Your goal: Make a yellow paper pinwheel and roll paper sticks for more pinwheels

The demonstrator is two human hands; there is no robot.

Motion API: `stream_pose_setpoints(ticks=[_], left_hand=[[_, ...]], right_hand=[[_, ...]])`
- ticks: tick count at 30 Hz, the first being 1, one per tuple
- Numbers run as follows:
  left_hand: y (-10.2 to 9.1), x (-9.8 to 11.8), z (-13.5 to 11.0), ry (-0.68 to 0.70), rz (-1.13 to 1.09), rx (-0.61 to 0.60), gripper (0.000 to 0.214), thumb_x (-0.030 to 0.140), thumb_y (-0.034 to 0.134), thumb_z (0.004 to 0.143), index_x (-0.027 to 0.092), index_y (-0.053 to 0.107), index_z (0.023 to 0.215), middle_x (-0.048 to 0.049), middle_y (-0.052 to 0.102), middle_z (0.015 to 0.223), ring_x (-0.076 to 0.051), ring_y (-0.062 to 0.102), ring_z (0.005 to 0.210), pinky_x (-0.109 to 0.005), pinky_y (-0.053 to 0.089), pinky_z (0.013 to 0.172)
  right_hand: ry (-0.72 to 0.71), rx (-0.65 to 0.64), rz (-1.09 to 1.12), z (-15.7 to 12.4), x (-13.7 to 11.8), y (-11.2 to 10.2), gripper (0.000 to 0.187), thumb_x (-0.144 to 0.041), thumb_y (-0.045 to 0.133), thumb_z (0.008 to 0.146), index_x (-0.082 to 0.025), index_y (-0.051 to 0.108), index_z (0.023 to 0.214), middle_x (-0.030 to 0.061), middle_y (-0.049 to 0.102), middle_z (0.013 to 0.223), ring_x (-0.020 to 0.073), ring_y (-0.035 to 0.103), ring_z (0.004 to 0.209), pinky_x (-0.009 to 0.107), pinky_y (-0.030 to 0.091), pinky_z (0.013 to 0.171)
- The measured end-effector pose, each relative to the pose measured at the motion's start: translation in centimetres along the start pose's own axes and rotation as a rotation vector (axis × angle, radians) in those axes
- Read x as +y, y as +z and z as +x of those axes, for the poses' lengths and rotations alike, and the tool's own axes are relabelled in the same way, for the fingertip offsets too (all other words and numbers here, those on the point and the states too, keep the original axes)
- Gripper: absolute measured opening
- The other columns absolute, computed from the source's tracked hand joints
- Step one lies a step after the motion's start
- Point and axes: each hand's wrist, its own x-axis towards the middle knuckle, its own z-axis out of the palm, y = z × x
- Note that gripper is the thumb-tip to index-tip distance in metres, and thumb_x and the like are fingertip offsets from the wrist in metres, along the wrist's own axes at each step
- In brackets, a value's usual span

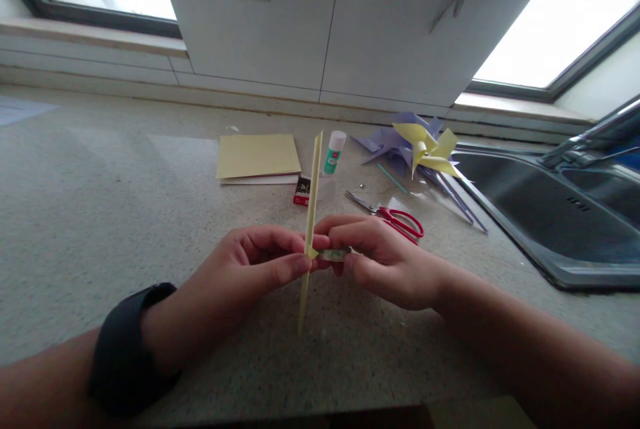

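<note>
My left hand [260,259], with a black band on its wrist, pinches a thin rolled stick of pale yellow paper [313,196] between thumb and fingers. The stick stands nearly upright, its lower end tapering above the counter. At the pinch, a small yellow paper corner sticks out to the right. My right hand [380,256] is closed on a small roll of tape [333,255], seen edge-on close beside the stick. Fingers partly cover the roll, and I cannot make out whether its tape touches the paper.
On the speckled counter [125,202] lie yellow paper sheets [257,154], a glue stick [335,152], a small red box [301,190] of tiny metal pieces and red-handled scissors [400,221]. Behind them are yellow [435,152] and purple [385,141] paper pinwheels. A sink [530,209] is at right.
</note>
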Motion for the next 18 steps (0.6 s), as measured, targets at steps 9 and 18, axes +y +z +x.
stream_pose_setpoints(ticks=[9,18], left_hand=[[-0.42,-0.37,-0.24,0.016,0.073,-0.019,0.009,0.03,0.082,0.081,0.023,0.077,0.083,-0.0028,0.077,0.099,-0.019,0.07,0.097,-0.028,0.052,0.087],[-0.63,-0.68,-0.18,0.019,0.035,-0.017,0.006,0.026,0.081,0.082,0.023,0.077,0.082,-0.0022,0.077,0.106,-0.017,0.07,0.097,-0.025,0.052,0.088]], right_hand=[[0.033,-0.023,0.012,0.33,-0.41,0.08,0.021,-0.012,0.047,0.079,-0.014,0.067,0.085,0.0065,0.065,0.097,0.0166,0.06,0.088,0.028,0.046,0.075],[0.03,-0.032,0.063,0.32,-0.55,-0.05,0.02,-0.01,0.043,0.077,-0.017,0.062,0.077,0.0041,0.061,0.091,0.0148,0.057,0.082,0.027,0.043,0.071]])
